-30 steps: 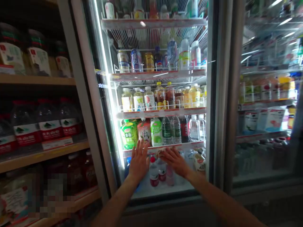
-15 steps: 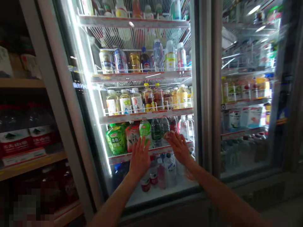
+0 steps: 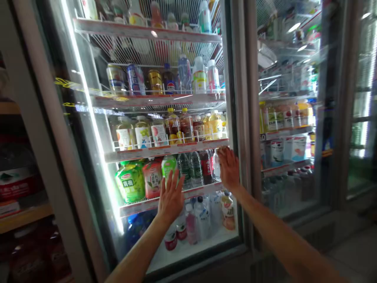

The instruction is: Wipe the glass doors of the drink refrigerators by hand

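My left hand (image 3: 170, 196) lies flat with its fingers spread against the glass door (image 3: 97, 129) of a lit drinks fridge, in front of the lower bottle shelf. My right hand (image 3: 228, 168) is also open, palm pressed on the glass near the door's right frame (image 3: 239, 118). Neither hand holds anything. Behind the glass stand a green tea bottle (image 3: 130, 183), a red-labelled bottle (image 3: 152, 179) and dark water bottles (image 3: 190, 169).
Wire shelves inside the fridge carry cans (image 3: 135, 79) and juice bottles (image 3: 173, 126). A second glass-door fridge (image 3: 287, 114) stands to the right. Wooden shelves (image 3: 20, 218) with large bottles are at the left edge. Bare floor (image 3: 356, 251) shows at lower right.
My right hand has slid up and right across the glass toward the door frame. The left hand stayed flat on the glass. The view has shifted to the right.
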The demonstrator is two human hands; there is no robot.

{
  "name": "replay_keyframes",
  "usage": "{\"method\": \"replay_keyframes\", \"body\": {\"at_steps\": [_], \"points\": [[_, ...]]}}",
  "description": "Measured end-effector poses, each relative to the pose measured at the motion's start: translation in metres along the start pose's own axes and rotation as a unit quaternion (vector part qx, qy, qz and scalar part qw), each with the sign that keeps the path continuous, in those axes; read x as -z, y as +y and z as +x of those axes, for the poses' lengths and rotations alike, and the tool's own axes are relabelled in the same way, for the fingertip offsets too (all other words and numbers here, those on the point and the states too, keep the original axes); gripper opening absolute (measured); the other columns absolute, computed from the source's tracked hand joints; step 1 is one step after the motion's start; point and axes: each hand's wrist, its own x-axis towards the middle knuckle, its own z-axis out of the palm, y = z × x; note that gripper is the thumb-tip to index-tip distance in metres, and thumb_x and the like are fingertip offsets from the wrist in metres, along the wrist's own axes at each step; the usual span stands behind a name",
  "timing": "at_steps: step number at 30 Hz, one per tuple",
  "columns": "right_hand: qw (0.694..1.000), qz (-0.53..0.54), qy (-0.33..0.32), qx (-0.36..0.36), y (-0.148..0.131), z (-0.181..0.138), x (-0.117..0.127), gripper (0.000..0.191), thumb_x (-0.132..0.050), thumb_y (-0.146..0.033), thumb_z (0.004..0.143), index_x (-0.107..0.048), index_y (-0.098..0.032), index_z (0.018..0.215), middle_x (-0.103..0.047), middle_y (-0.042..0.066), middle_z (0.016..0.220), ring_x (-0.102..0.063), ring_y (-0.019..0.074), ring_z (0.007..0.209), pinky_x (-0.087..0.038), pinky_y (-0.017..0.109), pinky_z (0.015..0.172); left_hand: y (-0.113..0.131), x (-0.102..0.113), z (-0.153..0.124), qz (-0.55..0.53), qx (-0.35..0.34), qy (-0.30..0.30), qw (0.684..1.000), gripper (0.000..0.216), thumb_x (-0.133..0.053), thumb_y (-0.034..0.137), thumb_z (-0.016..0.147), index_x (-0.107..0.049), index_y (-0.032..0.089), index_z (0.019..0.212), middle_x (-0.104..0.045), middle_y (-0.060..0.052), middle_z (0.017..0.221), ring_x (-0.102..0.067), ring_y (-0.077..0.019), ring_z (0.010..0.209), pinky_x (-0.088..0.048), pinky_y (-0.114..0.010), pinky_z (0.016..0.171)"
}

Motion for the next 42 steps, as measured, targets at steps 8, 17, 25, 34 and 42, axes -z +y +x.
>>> {"method": "replay_keyframes", "body": {"at_steps": [8, 17, 25, 34, 42], "points": [[0.999, 0.038, 0.007, 0.032, 0.006, -0.055, 0.007, 0.051, -0.037, -0.015, 0.089, -0.032, -0.025, 0.139, -0.029, 0.008, 0.148, -0.019, 0.0231, 0.139, -0.033, 0.047, 0.107, -0.003, -0.001, 0.004, -0.003, -0.001, 0.015, 1.000, 0.056, -0.048, 0.013, 0.077, -0.042, 0.018, 0.132, -0.031, -0.012, 0.146, -0.014, -0.0254, 0.139, -0.018, -0.048, 0.112], [0.989, 0.093, 0.085, -0.081, 0.013, 0.019, -0.007, 0.050, -0.034, -0.020, 0.090, -0.030, -0.022, 0.140, -0.021, 0.010, 0.150, -0.018, 0.0241, 0.138, -0.026, 0.052, 0.110, -0.023, 0.008, 0.029, 0.002, 0.031, 0.054, 0.998, 0.049, -0.048, 0.022, 0.081, -0.045, 0.016, 0.130, -0.032, -0.013, 0.145, -0.018, -0.0255, 0.138, -0.016, -0.048, 0.112], [0.994, 0.073, 0.054, -0.062, 0.018, -0.010, -0.004, 0.050, -0.034, -0.019, 0.090, -0.032, -0.022, 0.139, -0.025, 0.011, 0.148, -0.023, 0.0243, 0.137, -0.031, 0.051, 0.107, -0.035, 0.010, 0.024, 0.009, 0.006, 0.067, 0.998, 0.047, -0.048, 0.023, 0.081, -0.047, 0.016, 0.128, -0.036, -0.013, 0.143, -0.020, -0.0259, 0.137, -0.016, -0.047, 0.112], [0.986, 0.103, 0.008, 0.128, -0.037, 0.047, -0.004, 0.049, -0.038, -0.017, 0.087, -0.040, -0.025, 0.135, -0.030, 0.007, 0.147, -0.015, 0.0232, 0.140, -0.028, 0.048, 0.108, -0.054, 0.020, 0.041, 0.032, 0.029, 0.080, 0.996, 0.048, -0.048, 0.028, 0.083, -0.046, 0.016, 0.129, -0.032, -0.015, 0.145, -0.018, -0.0283, 0.138, -0.019, -0.051, 0.109], [0.979, 0.088, 0.156, -0.095, -0.044, 0.095, -0.008, 0.056, -0.032, -0.015, 0.087, -0.026, -0.019, 0.142, -0.024, 0.011, 0.149, -0.017, 0.0260, 0.139, -0.025, 0.054, 0.107, -0.075, 0.028, 0.050, 0.043, 0.054, 0.117, 0.991, 0.050, -0.045, 0.035, 0.086, -0.042, 0.013, 0.132, -0.032, -0.017, 0.144, -0.015, -0.0288, 0.139, -0.019, -0.052, 0.109]]}}
